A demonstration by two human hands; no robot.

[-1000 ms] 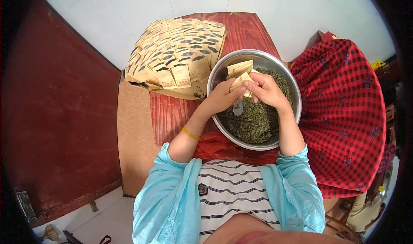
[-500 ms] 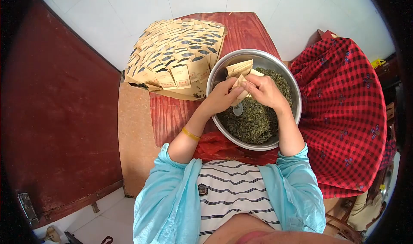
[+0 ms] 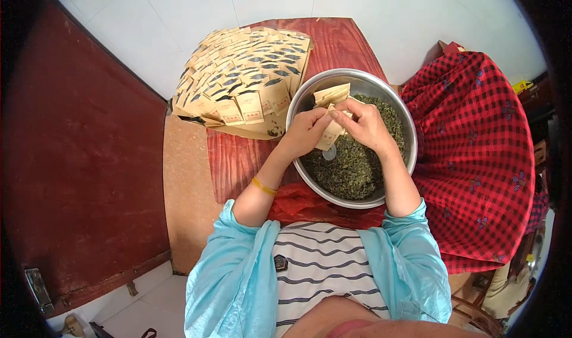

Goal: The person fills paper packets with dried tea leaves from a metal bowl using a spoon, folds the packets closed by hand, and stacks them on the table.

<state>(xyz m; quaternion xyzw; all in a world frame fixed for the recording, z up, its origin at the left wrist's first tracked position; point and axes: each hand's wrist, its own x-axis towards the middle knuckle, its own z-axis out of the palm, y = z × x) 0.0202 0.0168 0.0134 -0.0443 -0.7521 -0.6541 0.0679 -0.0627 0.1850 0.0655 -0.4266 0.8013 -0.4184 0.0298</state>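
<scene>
A small tan paper packet (image 3: 329,136) hangs upright between my two hands, over a steel basin (image 3: 411,136). My left hand (image 3: 307,131) pinches its upper left edge, and my right hand (image 3: 365,125) pinches the top right. Dried green leaves (image 3: 351,171) fill much of the basin. A stack of tan packets (image 3: 332,94) leans inside at the back left, just beyond my fingers. Below the held packet, a clear round scoop (image 3: 329,153) lies on the leaves, partly covered.
Many tan packets with dark openings (image 3: 244,70) stand packed in a box at the left of the red wooden table (image 3: 339,40). A red checked cloth (image 3: 476,171) drapes at the right. Red plastic (image 3: 301,206) lies before the basin; a dark red door (image 3: 83,159) is far left.
The packet has turned from tilted across my fingers to hanging down with its printed face showing. Both hands have shifted their grip to its top edge.
</scene>
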